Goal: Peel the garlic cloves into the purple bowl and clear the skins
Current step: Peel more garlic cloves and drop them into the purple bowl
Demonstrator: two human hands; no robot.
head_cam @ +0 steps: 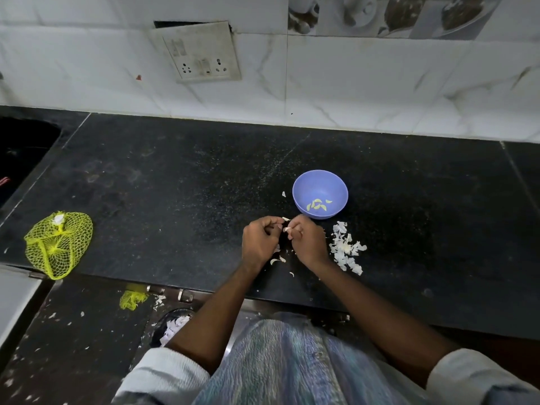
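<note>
Black stone counter (pixel 175 176) below white marbled wall tiles. Left hand (pixel 260 241) and right hand (pixel 306 241) close together, fingers curled, pinching a garlic clove (pixel 287 229) between the fingertips. Purple bowl (pixel 320 194) just beyond the right hand, holding a few peeled cloves (pixel 317 204). Pile of white skins (pixel 346 248) just right of the right hand; smaller scraps (pixel 276 261) beneath both hands. Yellow net bag (pixel 58 244) well left of the left hand.
</note>
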